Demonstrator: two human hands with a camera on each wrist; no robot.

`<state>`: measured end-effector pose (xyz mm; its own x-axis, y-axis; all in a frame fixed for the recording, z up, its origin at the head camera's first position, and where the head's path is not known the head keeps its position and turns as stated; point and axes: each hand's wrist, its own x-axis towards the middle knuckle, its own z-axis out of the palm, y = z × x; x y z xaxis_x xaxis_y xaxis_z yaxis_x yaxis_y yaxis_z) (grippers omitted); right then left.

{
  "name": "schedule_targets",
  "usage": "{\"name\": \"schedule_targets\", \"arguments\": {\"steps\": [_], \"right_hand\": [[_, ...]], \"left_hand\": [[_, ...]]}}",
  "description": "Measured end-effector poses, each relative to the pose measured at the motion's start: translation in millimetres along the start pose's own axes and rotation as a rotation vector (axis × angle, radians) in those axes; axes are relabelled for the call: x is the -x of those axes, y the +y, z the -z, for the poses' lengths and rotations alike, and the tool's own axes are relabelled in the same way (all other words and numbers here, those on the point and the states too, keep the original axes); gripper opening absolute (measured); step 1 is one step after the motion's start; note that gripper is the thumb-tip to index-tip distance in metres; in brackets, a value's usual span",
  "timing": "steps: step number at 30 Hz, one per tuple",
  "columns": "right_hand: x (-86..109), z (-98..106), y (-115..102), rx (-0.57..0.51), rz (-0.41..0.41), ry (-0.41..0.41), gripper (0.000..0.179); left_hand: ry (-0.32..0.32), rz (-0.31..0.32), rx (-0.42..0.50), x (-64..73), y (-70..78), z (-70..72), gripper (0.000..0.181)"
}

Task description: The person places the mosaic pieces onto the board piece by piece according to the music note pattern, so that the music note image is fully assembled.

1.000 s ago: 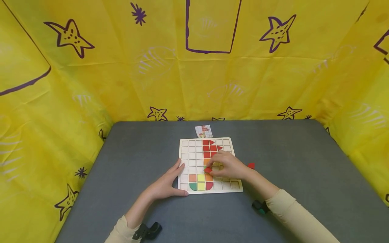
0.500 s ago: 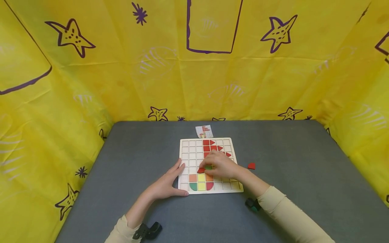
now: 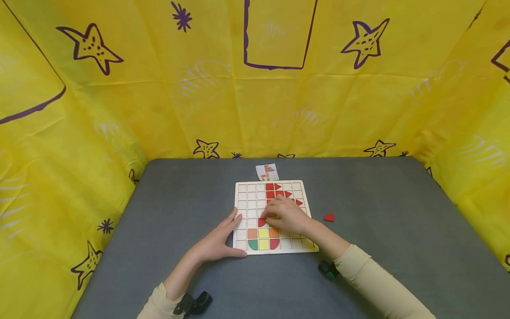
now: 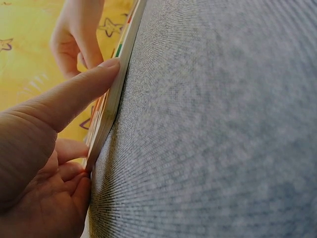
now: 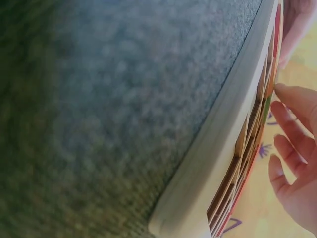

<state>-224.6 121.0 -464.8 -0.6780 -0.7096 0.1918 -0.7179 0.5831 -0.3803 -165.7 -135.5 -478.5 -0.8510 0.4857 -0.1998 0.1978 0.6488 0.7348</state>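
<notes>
A light wooden grid board (image 3: 248, 212) lies on the grey table. My left hand (image 3: 217, 243) grips its near left corner, thumb (image 4: 101, 74) on the front edge and fingers along the left side. Over the board's middle, my right hand (image 3: 287, 215) pinches a red quarter-circle tile (image 3: 261, 222) at a cell, just above a yellow square tile (image 3: 263, 233). The palm hides several cells to the right. Below are orange tiles (image 3: 253, 233), a green quarter-circle tile (image 3: 253, 244) and a red quarter-circle tile (image 3: 274, 243). Red square tiles (image 3: 270, 187) and triangle tiles (image 3: 299, 202) fill part of the far rows.
A loose red tile (image 3: 329, 217) lies on the table (image 3: 382, 212) right of the board. Behind the board's far edge sits a small printed pattern card (image 3: 267, 172). Yellow cloth (image 3: 255, 110) with starfish drawings surrounds the table's back and sides.
My right hand has moved left with the red quarter-circle tile, from the orange column to the cell above the yellow square; the tile now lies flatter. My left hand has stayed in place.
</notes>
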Motion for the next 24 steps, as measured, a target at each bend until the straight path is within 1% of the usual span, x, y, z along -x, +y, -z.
{"name": "schedule_targets", "arguments": {"steps": [4,12,19,24], "right_hand": [[-0.5,-0.4,-0.6,-0.02,-0.022,-0.023,0.012],[-0.9,-1.3,0.8,-0.041,-0.069,-0.057,0.014],[-2.3,-0.4,-1.6,-0.033,-0.071,-0.066,0.016],[-4.5,1.3,-4.3,0.0,-0.045,-0.074,0.018]], "left_hand": [[-0.001,-0.006,0.002,0.2,0.3,0.6,0.105],[-0.004,0.004,0.006,-0.1,0.8,0.4,0.105],[-0.005,0.003,0.004,0.0,0.5,0.4,0.105],[-0.006,-0.004,0.003,0.1,-0.6,-0.2,0.105]]}}
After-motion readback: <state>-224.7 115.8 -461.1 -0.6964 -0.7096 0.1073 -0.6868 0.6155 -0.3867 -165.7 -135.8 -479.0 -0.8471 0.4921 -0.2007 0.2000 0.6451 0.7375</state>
